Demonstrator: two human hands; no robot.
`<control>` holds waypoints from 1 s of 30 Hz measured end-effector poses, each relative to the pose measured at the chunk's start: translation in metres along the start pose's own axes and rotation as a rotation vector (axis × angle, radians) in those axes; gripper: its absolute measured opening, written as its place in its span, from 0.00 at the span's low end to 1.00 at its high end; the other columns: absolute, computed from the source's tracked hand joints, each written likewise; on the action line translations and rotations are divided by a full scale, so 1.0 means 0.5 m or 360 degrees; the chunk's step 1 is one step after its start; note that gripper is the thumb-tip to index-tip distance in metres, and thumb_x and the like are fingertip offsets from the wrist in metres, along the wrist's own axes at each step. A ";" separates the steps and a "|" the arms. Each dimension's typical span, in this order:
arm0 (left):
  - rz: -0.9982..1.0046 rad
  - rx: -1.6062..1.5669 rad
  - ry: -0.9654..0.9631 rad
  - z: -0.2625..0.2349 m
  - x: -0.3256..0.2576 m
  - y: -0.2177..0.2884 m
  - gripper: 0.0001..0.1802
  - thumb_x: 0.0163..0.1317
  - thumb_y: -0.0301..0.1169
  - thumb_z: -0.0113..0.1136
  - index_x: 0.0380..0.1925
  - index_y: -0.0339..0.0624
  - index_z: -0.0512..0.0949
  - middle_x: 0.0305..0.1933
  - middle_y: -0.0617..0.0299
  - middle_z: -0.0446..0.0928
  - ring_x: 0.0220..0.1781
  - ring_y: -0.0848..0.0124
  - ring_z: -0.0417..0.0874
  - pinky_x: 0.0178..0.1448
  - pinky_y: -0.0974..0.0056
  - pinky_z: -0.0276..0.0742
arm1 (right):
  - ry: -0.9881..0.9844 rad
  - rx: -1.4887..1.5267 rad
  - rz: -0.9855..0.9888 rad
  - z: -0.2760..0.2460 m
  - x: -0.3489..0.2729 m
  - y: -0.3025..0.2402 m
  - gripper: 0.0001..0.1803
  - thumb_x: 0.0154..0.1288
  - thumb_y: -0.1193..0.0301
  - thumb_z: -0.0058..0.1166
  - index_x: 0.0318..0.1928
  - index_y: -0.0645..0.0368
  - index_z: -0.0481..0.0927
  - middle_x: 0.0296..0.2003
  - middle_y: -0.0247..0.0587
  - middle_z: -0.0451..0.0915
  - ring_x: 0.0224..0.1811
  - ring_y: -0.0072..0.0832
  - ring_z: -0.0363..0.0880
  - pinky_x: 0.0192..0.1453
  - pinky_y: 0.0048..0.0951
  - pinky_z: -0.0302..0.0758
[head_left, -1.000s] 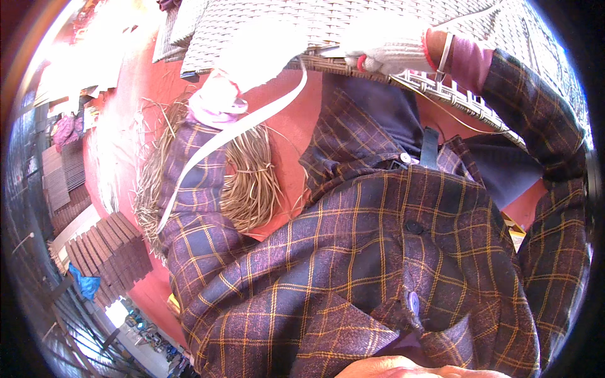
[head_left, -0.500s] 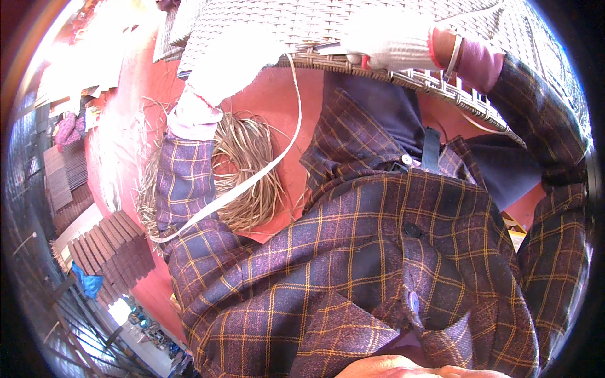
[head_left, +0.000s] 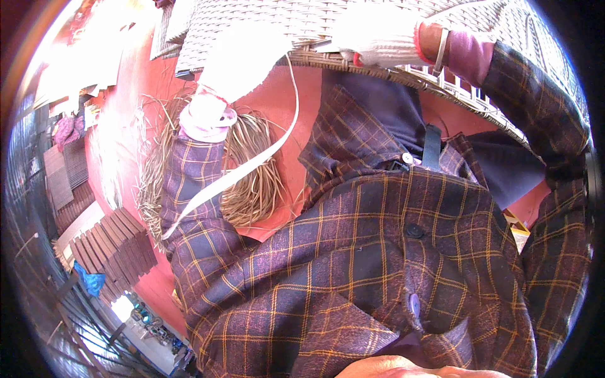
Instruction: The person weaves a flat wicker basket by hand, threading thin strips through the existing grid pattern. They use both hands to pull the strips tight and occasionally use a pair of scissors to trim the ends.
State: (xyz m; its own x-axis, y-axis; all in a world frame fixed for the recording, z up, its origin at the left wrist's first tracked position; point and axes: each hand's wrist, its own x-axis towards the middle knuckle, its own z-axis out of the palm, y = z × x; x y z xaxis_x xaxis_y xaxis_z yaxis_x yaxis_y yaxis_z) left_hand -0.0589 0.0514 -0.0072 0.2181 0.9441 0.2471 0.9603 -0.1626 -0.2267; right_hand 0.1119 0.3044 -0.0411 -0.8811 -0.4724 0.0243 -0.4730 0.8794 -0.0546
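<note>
A pale woven wicker panel point(head_left: 252, 14) spans the top of the view, its edge toward me. My left hand point(head_left: 247, 63), in a white glove, lies against that edge; glare washes out its fingers. Beside its fingertips, a long flat white weaving strip point(head_left: 252, 165) leaves the edge, loops down and crosses my left sleeve. My right hand point(head_left: 381, 41), also gloved in white, is closed at the same edge, further right. From its left side a short flat grey metal blade point(head_left: 324, 46) points at the weave near the left hand. The tool's handle is hidden in the glove.
On the red floor, left of my legs, lies a coil of brown strips point(head_left: 258, 183), partly behind my left forearm. Brown slatted stacks point(head_left: 113, 249) and a blue crumpled piece point(head_left: 89, 278) lie further left. Strong glare covers the upper left.
My left hand and forearm have shifted slightly right, and the strip over the sleeve has moved with them. My right hand has slid a little left along the wicker edge.
</note>
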 end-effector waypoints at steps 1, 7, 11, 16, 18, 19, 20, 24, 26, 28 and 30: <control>-0.0045 -0.0068 0.0023 -0.004 0.000 -0.001 0.15 0.71 0.32 0.63 0.55 0.49 0.88 0.48 0.59 0.88 0.50 0.56 0.87 0.55 0.50 0.83 | 0.0029 0.0034 0.0007 -0.002 -0.002 -0.002 0.11 0.63 0.66 0.58 0.30 0.61 0.85 0.29 0.51 0.86 0.34 0.52 0.89 0.40 0.50 0.85; -0.0239 -0.0125 -0.0238 -0.023 -0.006 -0.001 0.13 0.71 0.31 0.61 0.51 0.48 0.89 0.47 0.57 0.89 0.47 0.55 0.87 0.54 0.49 0.83 | 0.0140 0.0137 0.0012 -0.004 -0.003 -0.005 0.11 0.63 0.65 0.58 0.30 0.60 0.86 0.29 0.52 0.86 0.35 0.53 0.89 0.41 0.50 0.85; -0.0323 -0.0172 -0.0144 -0.032 -0.012 0.024 0.12 0.71 0.31 0.61 0.49 0.47 0.89 0.42 0.56 0.88 0.45 0.55 0.87 0.53 0.50 0.82 | 0.0171 0.0163 -0.0076 0.002 -0.001 -0.002 0.11 0.63 0.65 0.58 0.30 0.59 0.86 0.29 0.52 0.86 0.34 0.53 0.89 0.41 0.51 0.85; -0.0240 -0.0091 -0.0155 -0.025 0.000 0.027 0.11 0.69 0.31 0.62 0.47 0.47 0.89 0.40 0.56 0.88 0.44 0.55 0.87 0.52 0.51 0.82 | 0.0121 0.0154 -0.0027 0.004 -0.003 0.004 0.11 0.62 0.64 0.59 0.30 0.58 0.86 0.29 0.51 0.86 0.34 0.53 0.89 0.42 0.50 0.85; -0.0152 -0.0040 -0.0091 -0.010 0.008 0.025 0.11 0.68 0.31 0.63 0.47 0.47 0.89 0.40 0.56 0.88 0.44 0.55 0.87 0.52 0.50 0.83 | 0.0135 0.0190 -0.0060 0.003 -0.005 0.004 0.11 0.62 0.64 0.60 0.31 0.58 0.86 0.29 0.51 0.86 0.35 0.52 0.89 0.43 0.50 0.85; -0.0106 -0.0004 -0.0067 0.004 0.013 0.025 0.11 0.68 0.31 0.64 0.47 0.47 0.89 0.41 0.56 0.88 0.44 0.55 0.87 0.52 0.50 0.83 | 0.0160 0.0227 -0.0066 0.002 -0.007 0.004 0.10 0.61 0.64 0.60 0.31 0.57 0.86 0.29 0.51 0.86 0.35 0.52 0.89 0.43 0.49 0.85; -0.0053 0.0032 -0.0009 0.014 0.017 0.023 0.11 0.67 0.32 0.64 0.47 0.47 0.89 0.41 0.56 0.88 0.44 0.55 0.87 0.53 0.50 0.83 | 0.0185 0.0263 -0.0069 0.001 -0.008 0.004 0.10 0.61 0.64 0.60 0.31 0.57 0.86 0.29 0.50 0.86 0.35 0.52 0.88 0.43 0.49 0.85; 0.0034 -0.0077 -0.0063 0.028 0.012 0.007 0.17 0.73 0.31 0.61 0.59 0.45 0.86 0.55 0.54 0.88 0.55 0.53 0.87 0.60 0.49 0.83 | 0.0231 0.0280 -0.0061 -0.002 -0.017 0.005 0.10 0.61 0.64 0.61 0.31 0.58 0.86 0.30 0.50 0.85 0.35 0.51 0.88 0.43 0.49 0.85; -0.0003 -0.0122 0.0050 0.014 0.003 -0.004 0.14 0.71 0.31 0.62 0.54 0.44 0.87 0.51 0.54 0.88 0.52 0.53 0.88 0.58 0.50 0.83 | 0.0243 0.0286 -0.0071 -0.003 -0.021 0.008 0.10 0.61 0.64 0.61 0.31 0.58 0.85 0.30 0.50 0.85 0.35 0.51 0.88 0.43 0.49 0.85; -0.0010 -0.0148 0.0103 0.000 0.001 -0.008 0.12 0.69 0.30 0.63 0.50 0.44 0.88 0.47 0.55 0.88 0.49 0.54 0.88 0.55 0.50 0.84 | 0.0259 0.0324 -0.0110 -0.003 -0.024 0.012 0.10 0.60 0.64 0.61 0.31 0.58 0.85 0.30 0.50 0.85 0.35 0.51 0.88 0.43 0.49 0.85; -0.0040 -0.0150 0.0088 -0.005 0.008 0.001 0.11 0.68 0.30 0.64 0.48 0.43 0.88 0.45 0.56 0.88 0.48 0.54 0.88 0.53 0.50 0.84 | 0.0279 0.0369 -0.0138 -0.004 -0.023 0.016 0.10 0.60 0.64 0.61 0.30 0.58 0.84 0.30 0.50 0.85 0.35 0.51 0.88 0.42 0.49 0.85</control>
State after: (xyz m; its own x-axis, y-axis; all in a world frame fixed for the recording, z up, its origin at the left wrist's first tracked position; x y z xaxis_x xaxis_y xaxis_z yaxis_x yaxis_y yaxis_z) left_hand -0.0572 0.0545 -0.0037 0.2007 0.9314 0.3037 0.9771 -0.1678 -0.1311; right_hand 0.1184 0.3168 -0.0396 -0.8343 -0.5099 0.2097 -0.5506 0.7897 -0.2707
